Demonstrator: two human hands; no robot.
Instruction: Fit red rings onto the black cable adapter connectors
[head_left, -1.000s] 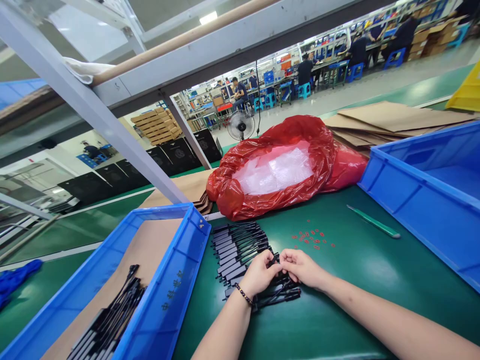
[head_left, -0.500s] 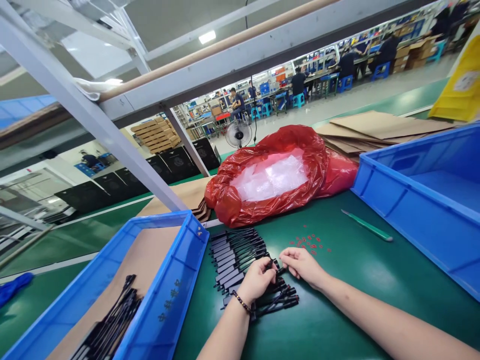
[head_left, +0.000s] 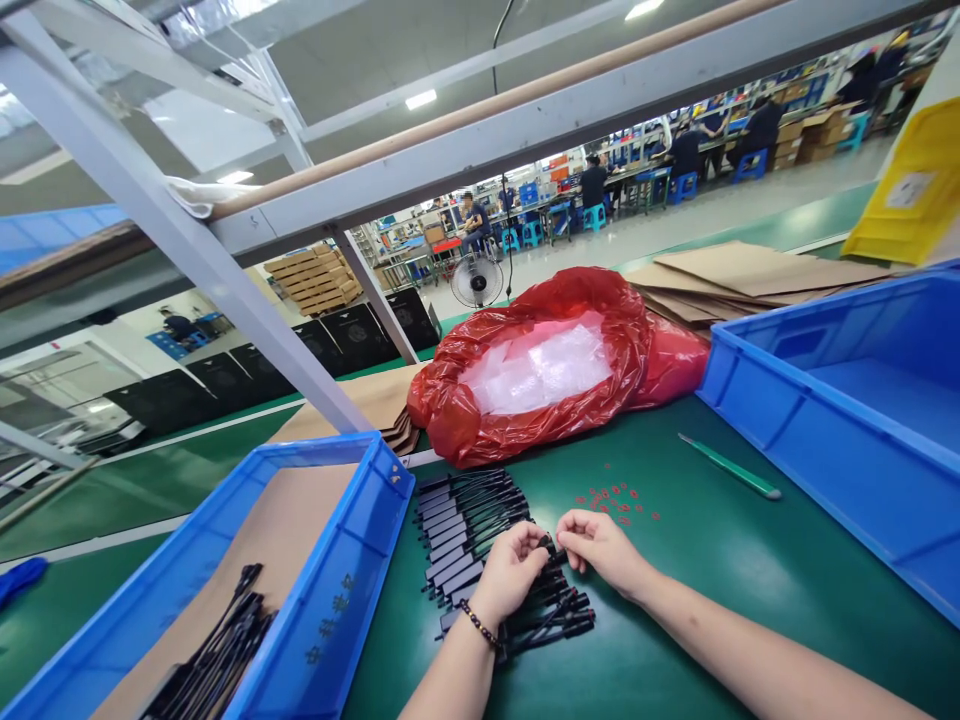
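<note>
Near the front of the bench (head_left: 675,600), we've got our left hand (head_left: 510,572) and right hand (head_left: 600,545) both pinched on one black part (head_left: 550,546) over the laid-out row (head_left: 469,515). Looks mid-fitting; next probably wants a red bit (head_left: 615,497).

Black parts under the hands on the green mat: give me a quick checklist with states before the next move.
1. Both hands on the work: left hand and right hand meet over the black parts, fingertips together. Ok.
2. Grip on a single piece: the fingers hide what is pinched. Cannot tell.
3. Parts laid in order: the far ones lie in a neat row, those under the wrists lie crossed. Not ok.
4. Small red pieces within reach, loose on the mat just beyond the right hand. Ok.
5. Left blue bin holds more black parts on a brown liner. Ok.
6. Green tool lies apart from both hands. Ok.
</note>
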